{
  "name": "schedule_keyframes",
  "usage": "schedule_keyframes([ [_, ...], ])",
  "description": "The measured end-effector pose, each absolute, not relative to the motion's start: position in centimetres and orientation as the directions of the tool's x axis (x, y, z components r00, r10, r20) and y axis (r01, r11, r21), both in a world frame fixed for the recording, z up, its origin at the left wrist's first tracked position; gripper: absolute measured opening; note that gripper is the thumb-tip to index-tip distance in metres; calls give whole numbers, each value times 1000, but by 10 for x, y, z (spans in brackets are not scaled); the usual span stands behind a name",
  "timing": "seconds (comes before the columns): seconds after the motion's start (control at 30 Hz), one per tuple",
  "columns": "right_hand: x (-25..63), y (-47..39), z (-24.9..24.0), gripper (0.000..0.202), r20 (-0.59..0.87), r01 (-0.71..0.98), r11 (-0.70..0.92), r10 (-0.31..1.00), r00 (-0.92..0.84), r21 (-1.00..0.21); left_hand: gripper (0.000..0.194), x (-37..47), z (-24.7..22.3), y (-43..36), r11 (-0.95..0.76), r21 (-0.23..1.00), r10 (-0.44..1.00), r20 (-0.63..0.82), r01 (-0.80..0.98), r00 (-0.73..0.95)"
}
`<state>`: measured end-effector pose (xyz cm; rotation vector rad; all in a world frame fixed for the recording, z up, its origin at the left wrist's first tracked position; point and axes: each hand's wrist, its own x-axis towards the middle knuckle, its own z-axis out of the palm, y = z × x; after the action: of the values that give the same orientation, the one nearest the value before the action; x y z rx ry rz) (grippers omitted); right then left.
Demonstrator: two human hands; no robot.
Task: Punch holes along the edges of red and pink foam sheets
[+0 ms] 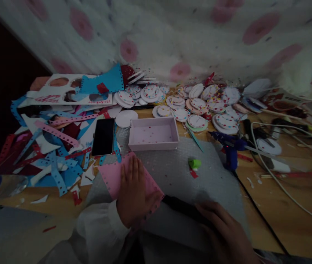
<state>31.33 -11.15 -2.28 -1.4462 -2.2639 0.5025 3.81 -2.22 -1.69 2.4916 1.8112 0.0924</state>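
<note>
My left hand [134,190] lies flat on a sheet of pink paper [112,179], fingers stretched out and pressed down. Small holes or notches run along the paper's edges. My right hand [224,227] is closed around a long black hand tool [180,207]; its narrow tip meets the right corner of the pink paper. The far part of the tool is hidden under my fingers, and the dim light leaves its exact kind unclear. Beneath the paper is a grey mat [172,176]. Just beyond it stands a shallow pale pink box [153,145] with tiny red dots inside.
Left are a black phone [103,137] and a heap of punched paper strips [57,168]. Decorated paper discs [150,93] line the back. Right of the box lie teal-handled scissors [196,140], a small green object [195,163], a blue glue gun [230,146] and looping cables [268,168].
</note>
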Motion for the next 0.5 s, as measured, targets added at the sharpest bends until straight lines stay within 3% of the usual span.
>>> schedule_keyframes([
  [0.5,319,-110,-20,33,120,775,394,914,-388,-495,112,39,-14,-34,-360,132,930,-22,923,366],
])
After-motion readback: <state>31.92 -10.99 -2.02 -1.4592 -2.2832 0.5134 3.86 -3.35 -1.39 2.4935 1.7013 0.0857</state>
